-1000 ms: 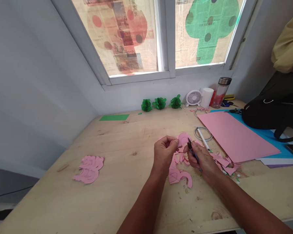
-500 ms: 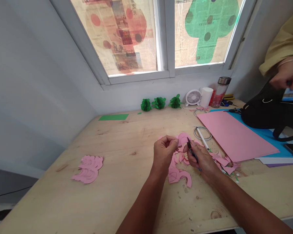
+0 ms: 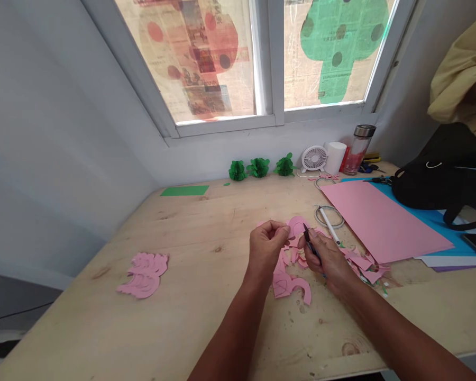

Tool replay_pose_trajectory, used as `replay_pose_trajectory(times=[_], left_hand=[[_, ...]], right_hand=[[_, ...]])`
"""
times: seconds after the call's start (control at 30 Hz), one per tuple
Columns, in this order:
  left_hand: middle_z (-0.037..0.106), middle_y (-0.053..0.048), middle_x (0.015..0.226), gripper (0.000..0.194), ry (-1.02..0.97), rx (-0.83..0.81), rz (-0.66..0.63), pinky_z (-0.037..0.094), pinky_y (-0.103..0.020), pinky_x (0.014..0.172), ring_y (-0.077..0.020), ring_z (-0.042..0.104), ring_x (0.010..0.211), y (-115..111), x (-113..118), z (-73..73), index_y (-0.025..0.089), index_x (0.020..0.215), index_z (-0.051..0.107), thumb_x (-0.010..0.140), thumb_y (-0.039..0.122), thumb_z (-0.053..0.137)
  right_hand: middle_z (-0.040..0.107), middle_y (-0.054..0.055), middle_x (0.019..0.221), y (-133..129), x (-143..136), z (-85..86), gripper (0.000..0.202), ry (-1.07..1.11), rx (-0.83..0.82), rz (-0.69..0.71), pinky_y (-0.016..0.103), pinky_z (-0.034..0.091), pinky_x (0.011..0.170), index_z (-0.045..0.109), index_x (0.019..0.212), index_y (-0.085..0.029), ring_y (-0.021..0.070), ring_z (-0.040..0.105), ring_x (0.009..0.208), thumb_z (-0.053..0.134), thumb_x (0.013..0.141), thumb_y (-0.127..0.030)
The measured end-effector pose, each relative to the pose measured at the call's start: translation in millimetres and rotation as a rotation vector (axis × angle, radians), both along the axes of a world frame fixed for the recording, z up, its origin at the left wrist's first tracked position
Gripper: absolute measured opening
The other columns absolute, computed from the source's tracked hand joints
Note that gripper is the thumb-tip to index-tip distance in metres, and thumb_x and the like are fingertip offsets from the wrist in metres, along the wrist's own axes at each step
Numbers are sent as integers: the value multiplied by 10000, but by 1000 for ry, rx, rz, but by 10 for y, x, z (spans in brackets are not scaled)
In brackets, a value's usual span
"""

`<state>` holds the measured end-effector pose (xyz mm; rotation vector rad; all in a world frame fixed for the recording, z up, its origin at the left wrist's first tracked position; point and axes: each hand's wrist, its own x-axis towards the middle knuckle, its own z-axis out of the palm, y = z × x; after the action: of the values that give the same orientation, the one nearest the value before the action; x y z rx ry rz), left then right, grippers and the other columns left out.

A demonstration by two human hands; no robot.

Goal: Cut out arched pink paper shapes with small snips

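My left hand (image 3: 266,244) is closed in a pinch on a pink paper cutout (image 3: 299,223) with a rounded top and a drawn curve. In my right hand (image 3: 327,253) is a slim dark pointed tool (image 3: 311,244), its tip against or close to the paper's right side. My fingers cover much of the tool, so its exact kind is unclear. Below both hands lie curved pink paper pieces (image 3: 284,286) and offcuts. A stack of scalloped pink paper cutouts (image 3: 145,275) rests apart on the left of the wooden table (image 3: 194,323).
Pink sheets (image 3: 388,219) lie over blue ones at right, beside a black bag (image 3: 424,174) and a person's yellow sleeve (image 3: 458,79). A white pen (image 3: 329,225) crosses a cable loop. Along the wall stand green paper ornaments (image 3: 257,168), a small fan (image 3: 314,159) and a bottle (image 3: 360,151).
The dark tool has shifted very slightly at the paper while my left hand stays in place. At right, the other person's hand has drawn back from the bag, mostly out of sight.
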<state>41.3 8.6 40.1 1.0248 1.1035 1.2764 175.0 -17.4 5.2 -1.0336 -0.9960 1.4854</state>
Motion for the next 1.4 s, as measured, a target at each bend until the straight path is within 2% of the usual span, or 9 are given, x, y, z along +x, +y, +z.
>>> replay_pose_trajectory(times=[0.4, 1.4], left_hand=[[592, -10, 530, 122, -1, 5, -3, 423, -213, 496, -102, 527, 487, 11, -11, -4, 131, 587, 622, 607, 240, 674], [563, 14, 518, 131, 5, -22, 30, 408, -223, 514, -94, 508, 484, 12, -70, 64, 134, 572, 619, 578, 241, 695]], right_hand=[[294, -90, 420, 4, -10, 17, 428, -27, -13, -16, 199, 128, 370, 564, 698, -164, 59, 163, 376, 510, 817, -571], [277, -98, 375, -5, 22, 12, 438, -106, -30, 53, 211, 106, 369, 563, 671, -164, 58, 154, 351, 496, 824, -569]])
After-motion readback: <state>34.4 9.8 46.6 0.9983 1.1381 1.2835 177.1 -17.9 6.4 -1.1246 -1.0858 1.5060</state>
